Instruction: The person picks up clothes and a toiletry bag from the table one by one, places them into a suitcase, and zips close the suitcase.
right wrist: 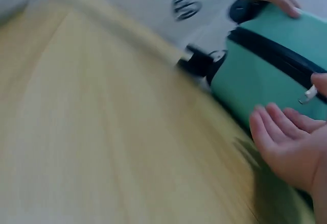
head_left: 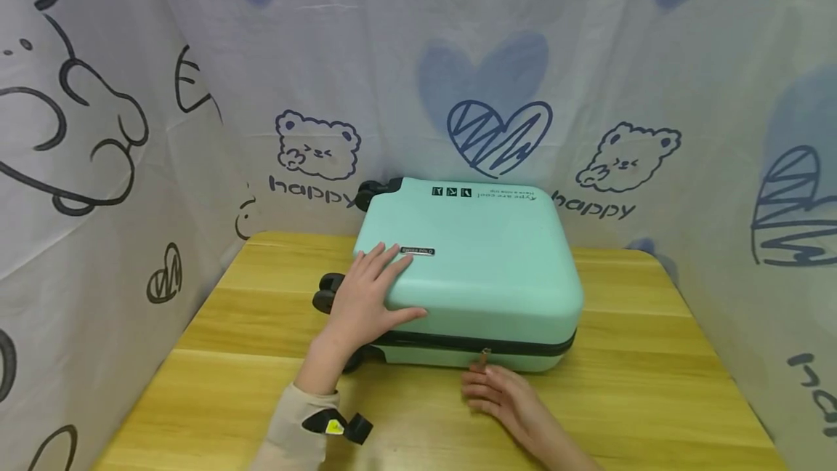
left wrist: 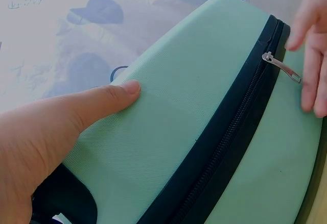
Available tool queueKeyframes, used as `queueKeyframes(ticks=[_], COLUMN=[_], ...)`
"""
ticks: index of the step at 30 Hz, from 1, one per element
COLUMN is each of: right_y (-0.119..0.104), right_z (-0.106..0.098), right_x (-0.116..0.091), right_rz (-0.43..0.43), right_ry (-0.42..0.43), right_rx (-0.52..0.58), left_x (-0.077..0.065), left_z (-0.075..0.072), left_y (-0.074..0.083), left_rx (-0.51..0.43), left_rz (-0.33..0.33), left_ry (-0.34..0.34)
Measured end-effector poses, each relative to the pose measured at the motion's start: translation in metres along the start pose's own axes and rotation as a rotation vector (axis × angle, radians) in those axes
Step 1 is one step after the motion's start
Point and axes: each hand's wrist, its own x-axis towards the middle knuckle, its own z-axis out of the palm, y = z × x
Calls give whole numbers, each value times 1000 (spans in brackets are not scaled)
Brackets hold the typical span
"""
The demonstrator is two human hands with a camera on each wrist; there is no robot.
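A mint-green hard-shell suitcase (head_left: 484, 267) lies flat on the wooden table. My left hand (head_left: 366, 296) rests on its top near the wheeled end, fingers spread over the shell; the left wrist view shows only the thumb (left wrist: 115, 99) and part of the palm against the green side. A black zipper band (left wrist: 204, 152) runs along the suitcase's side. From it sticks out a silver zipper pull (left wrist: 281, 66). Right beside that pull is my right hand (head_left: 506, 398), its fingers loosely extended and the thumb apart from them, not closed round the pull (right wrist: 308, 95).
Black wheels (head_left: 327, 293) stick out at the suitcase's left end. Pale printed cloth (head_left: 399, 93) hangs behind and along both sides of the table (head_left: 641, 384). A black wrist strap (head_left: 327, 421) sits on the left sleeve.
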Motion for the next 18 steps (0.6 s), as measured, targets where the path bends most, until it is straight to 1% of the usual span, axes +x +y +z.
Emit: queueKeyframes(ticks=[1, 2, 3, 4, 6, 9, 13, 18], right_y=[-1, -1, -1, -1, 2, 5, 8, 9], right_z=[-3, -5, -7, -8, -8, -5, 2, 10], right_x=[1, 2, 2, 3, 5, 8, 11, 14], right_rz=[44, 82, 111, 133, 155, 155, 131, 96], right_ry=[-74, -143, -203, -257, -320, -343, -349, -377], right_rx=[174, 325, 452, 553, 684, 770, 818, 891], left_x=[0, 0, 0, 0, 0, 0, 0, 0], left_z=[1, 1, 1, 1, 2, 2, 2, 2], left_y=[0, 0, 0, 0, 0, -1, 0, -1], left_rx=[-2, -4, -6, -7, -7, -5, -8, -12], left_rz=[0, 0, -2, -3, -5, -7, -11, -9], left_ry=[2, 3, 3, 1, -3, -5, -3, -1])
